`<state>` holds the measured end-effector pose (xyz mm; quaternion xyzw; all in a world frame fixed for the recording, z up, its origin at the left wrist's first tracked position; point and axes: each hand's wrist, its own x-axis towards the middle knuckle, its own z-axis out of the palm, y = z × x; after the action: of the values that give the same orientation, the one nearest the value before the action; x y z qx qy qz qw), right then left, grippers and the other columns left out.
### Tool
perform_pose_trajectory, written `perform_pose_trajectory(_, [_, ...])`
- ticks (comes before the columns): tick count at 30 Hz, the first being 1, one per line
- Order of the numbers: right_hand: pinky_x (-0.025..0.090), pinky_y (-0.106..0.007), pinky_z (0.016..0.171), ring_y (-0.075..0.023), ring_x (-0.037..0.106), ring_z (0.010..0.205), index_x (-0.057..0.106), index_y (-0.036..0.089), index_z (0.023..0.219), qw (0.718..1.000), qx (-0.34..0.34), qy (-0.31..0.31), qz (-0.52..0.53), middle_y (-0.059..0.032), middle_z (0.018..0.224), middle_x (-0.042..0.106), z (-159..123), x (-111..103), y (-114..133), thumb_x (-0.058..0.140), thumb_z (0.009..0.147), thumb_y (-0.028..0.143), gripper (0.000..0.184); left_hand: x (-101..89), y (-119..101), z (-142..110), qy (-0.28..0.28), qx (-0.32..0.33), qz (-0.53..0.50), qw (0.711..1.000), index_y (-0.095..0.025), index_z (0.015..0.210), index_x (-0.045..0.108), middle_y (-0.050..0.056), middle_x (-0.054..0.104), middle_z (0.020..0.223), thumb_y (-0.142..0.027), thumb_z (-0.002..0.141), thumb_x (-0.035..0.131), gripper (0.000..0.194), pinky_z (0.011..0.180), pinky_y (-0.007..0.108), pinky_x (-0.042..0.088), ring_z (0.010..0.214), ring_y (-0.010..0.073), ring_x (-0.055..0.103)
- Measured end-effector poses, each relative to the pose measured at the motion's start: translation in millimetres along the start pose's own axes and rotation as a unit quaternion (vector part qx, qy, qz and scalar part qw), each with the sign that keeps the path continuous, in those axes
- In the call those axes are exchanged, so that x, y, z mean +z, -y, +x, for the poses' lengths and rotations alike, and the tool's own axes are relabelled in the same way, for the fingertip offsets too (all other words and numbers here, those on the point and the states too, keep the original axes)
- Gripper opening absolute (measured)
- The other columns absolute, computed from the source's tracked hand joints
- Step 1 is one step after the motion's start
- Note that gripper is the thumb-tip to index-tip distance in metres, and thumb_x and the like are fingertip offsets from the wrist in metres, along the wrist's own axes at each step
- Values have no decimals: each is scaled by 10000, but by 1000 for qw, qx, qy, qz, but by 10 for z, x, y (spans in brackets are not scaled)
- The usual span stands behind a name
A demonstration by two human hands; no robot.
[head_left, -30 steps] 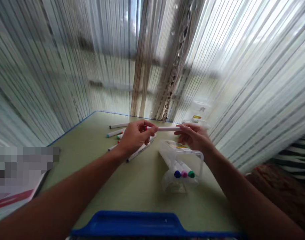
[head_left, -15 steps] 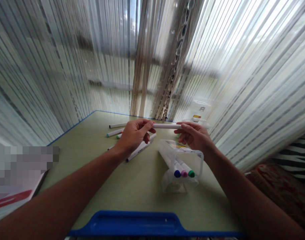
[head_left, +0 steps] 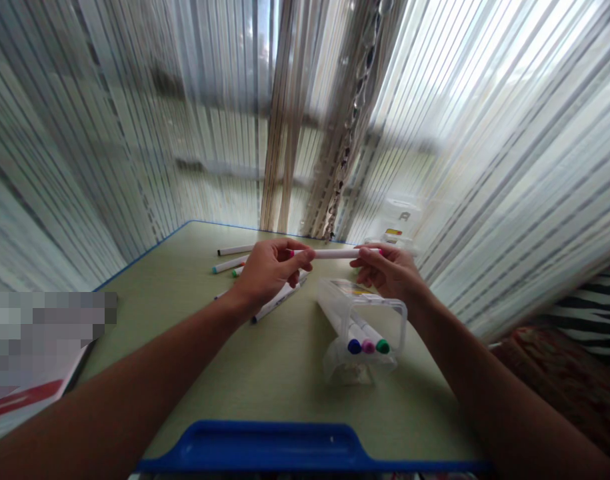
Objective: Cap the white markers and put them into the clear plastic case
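Observation:
A white marker [head_left: 336, 254] with pink ends is held level above the table between my two hands. My left hand [head_left: 273, 265] pinches its left end between thumb and fingers. At the other end, my right hand [head_left: 385, 267] grips it the same way. Below my right hand lies a clear plastic marker case [head_left: 332, 307], its open end towards me. Inside are three white markers with a blue tip [head_left: 354, 347], a pink tip [head_left: 368, 346] and a green tip [head_left: 383, 346]. Several loose markers lie beyond and under my left hand, among them a dark-tipped marker [head_left: 275, 305].
The pale green table [head_left: 225, 373] has a blue rim with a blue pen tray [head_left: 269, 445] at the front. A clear plastic piece [head_left: 392, 223] stands at the back right. String curtains [head_left: 219, 133] hang behind. A zebra-striped cloth [head_left: 592, 313] is at the right.
Pink shows at both ends of the marker, where my fingers covered them before. My fingers have shifted slightly along it; the case and loose markers stay put.

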<state>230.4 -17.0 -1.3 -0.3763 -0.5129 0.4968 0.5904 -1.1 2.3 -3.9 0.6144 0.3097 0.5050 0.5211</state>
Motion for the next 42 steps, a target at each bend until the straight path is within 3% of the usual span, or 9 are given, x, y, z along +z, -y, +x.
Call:
perform_pose_trajectory(18, [450,-205,382,-132,659,464,702,164,903,1000,8,-5,0,-71,797,782,-10,20,40,749,775,397,270,12,-2,27,-38,-56,-83,994,-91,990,695,89,735,783,-257,951,557,220,446,209,456,433,71,545])
perform_pose_trajectory(26, [462,-218,387,-141,660,460,684,162,876,1000,21,-11,20,-74,784,782,5,17,34,714,810,396,245,12,-7,40,-48,-70,-93,992,-89,999,686,89,739,759,-254,966,524,234,434,212,447,419,80,543])
perform_pose_trajectory(37, [444,-200,353,-139,662,446,675,138,749,1000,-16,-19,-17,-103,738,772,23,-9,-20,756,766,565,435,-3,-11,43,-58,-73,-94,991,-96,957,665,74,724,675,-245,977,488,232,428,202,441,417,92,557])
perform_pose_trajectory(42, [437,-193,352,-136,657,433,703,131,749,1000,-10,-25,-15,-93,690,762,36,-36,-33,768,752,566,440,1,-26,23,-53,-59,-74,994,-99,907,676,58,717,717,-267,933,575,198,430,202,442,413,69,536])
